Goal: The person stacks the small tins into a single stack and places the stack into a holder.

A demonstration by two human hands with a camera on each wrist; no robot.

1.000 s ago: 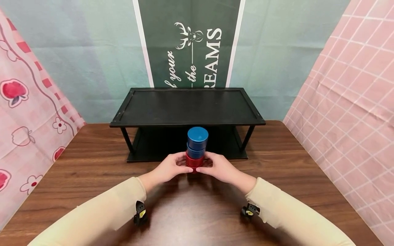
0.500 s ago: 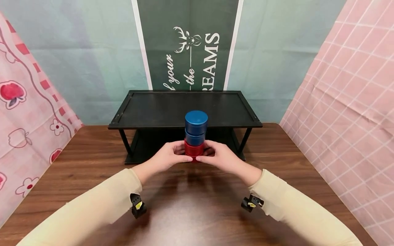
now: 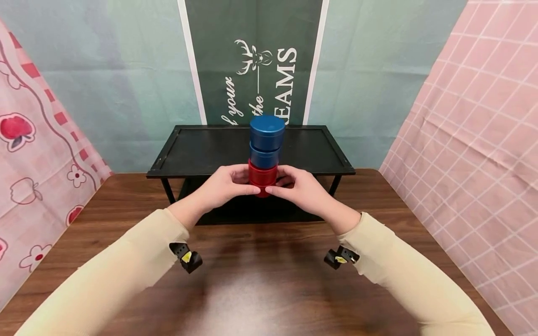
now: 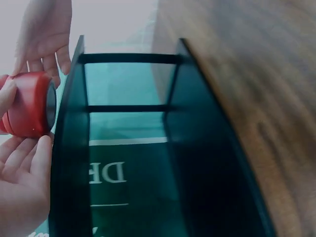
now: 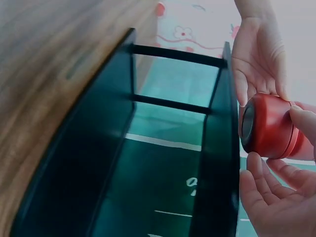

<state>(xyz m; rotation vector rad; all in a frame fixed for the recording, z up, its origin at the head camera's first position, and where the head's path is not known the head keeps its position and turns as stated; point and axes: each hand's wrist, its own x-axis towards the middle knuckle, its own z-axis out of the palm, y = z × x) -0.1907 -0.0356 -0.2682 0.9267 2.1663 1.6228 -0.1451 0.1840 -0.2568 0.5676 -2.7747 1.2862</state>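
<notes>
A blue cylindrical canister [image 3: 266, 140] stands upright on a red cylindrical canister [image 3: 262, 175], forming one stack in mid-air before the black shelf. From the left side my left hand [image 3: 219, 187] grips the red canister, its thumb across the front. My right hand [image 3: 303, 190] does the same from the right, and the two thumb tips nearly meet. Both wrist views show the red canister [image 4: 30, 106] with its dark round base just off the shelf's top board. The backs of both canisters are hidden in the head view.
A two-tier black shelf [image 3: 197, 149] stands at the back of the wooden table [image 3: 357, 289]. Behind it hangs a green cloth [image 3: 138, 84] with lettering. Pink cloths [image 3: 475, 121] close off both sides. Black wrist cameras are strapped over both sleeves.
Both hands have raised the stack from low before the shelf's lower tier to about the height of its top board. The grip looks the same.
</notes>
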